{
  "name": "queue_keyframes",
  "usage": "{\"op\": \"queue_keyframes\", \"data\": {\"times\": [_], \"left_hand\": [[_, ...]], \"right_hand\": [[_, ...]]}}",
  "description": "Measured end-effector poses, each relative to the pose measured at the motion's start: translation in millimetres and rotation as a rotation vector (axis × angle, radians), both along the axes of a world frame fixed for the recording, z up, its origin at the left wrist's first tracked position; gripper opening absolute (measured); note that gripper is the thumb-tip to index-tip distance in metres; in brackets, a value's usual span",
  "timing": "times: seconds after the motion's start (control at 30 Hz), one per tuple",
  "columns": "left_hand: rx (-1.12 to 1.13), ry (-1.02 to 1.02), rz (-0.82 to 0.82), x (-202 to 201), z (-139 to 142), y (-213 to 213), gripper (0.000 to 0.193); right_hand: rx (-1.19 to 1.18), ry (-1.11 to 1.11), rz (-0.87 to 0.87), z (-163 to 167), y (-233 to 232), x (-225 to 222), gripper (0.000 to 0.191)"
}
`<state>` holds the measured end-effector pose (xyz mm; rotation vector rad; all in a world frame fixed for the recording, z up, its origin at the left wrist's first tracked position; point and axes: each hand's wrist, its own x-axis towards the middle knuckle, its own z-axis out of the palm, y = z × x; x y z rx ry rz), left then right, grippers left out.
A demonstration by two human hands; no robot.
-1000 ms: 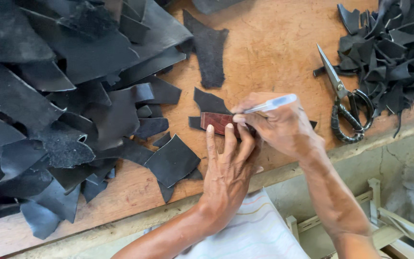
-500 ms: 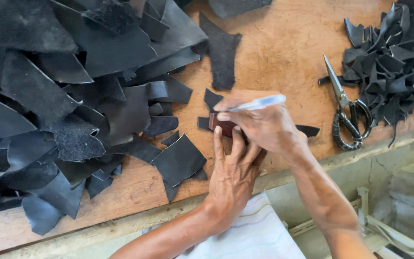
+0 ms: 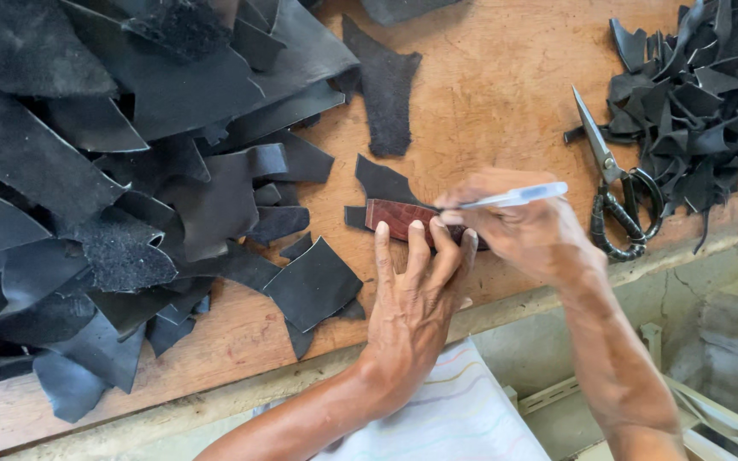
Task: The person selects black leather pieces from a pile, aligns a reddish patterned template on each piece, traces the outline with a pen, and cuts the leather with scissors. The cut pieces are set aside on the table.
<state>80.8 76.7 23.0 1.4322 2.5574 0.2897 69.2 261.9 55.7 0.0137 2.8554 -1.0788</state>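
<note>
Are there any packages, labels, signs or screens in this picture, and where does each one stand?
None in view: no package, label, sign or screen.
The wooden table holds only black leather scraps, scissors and a small reddish-brown block.
The left hand presses on the block; the right hand holds a pale pen.

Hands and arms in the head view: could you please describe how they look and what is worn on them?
Both the left hand and right hand are bare: no gloves, rings or watch visible. Forearms are bare too, lean and sinewy, with no sleeves in view. Fingernails are short.
</note>
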Motion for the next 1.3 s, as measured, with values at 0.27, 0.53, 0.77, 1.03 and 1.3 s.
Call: {"op": "queue_keyframes", "data": {"times": [0.27, 0.53, 0.77, 1.03, 1.3], "left_hand": [[-0.036, -0.009, -0.028, 1, 1, -1, 0.075], [-0.057, 0.04, -0.043, 1, 2, -2, 0.072], [-0.082, -0.108, -0.115, -4, 5, -2, 0.067], [-0.045, -0.098, -0.087, -4, 3, -2, 0.064], [-0.056, 0.054, -0.036, 3, -1, -1, 0.075]], "right_hand": [[0.012, -0.13, -0.161, -9, 4, 19, 0.016], [-0.072, -0.092, -0.185, -5, -1, 15, 0.014], [-0.283, 0.012, -0.024, -17, -25, -23, 0.013], [-0.237, 0.002, 0.008, -15, -24, -26, 0.014], [-0.081, -0.068, -0.167, -5, 4, 22, 0.016]]}}
